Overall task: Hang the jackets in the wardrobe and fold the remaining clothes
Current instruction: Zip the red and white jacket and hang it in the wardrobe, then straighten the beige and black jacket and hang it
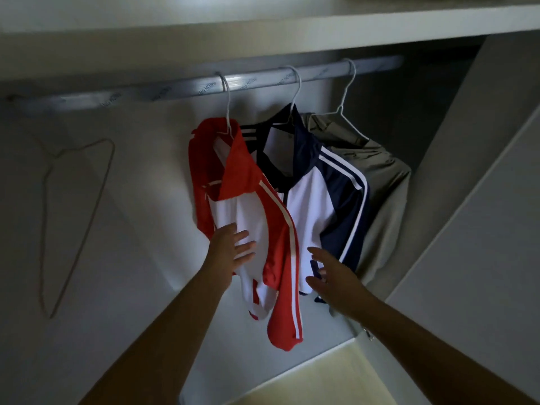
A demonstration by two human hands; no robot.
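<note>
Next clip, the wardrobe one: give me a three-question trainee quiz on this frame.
1. How many jackets hang on the rail?
2. True or false: the left hand grips the red jacket.
3. Which jacket's hem is closest to the right hand: A red, B navy, C grey?

Key:
1. Three.
2. False; its fingers are straight and spread over the white front.
3. B, the navy jacket.

A home wardrobe — jackets [280, 206] on wire hangers [226, 112] along a rail [181, 87] under a shelf [263, 21].
</note>
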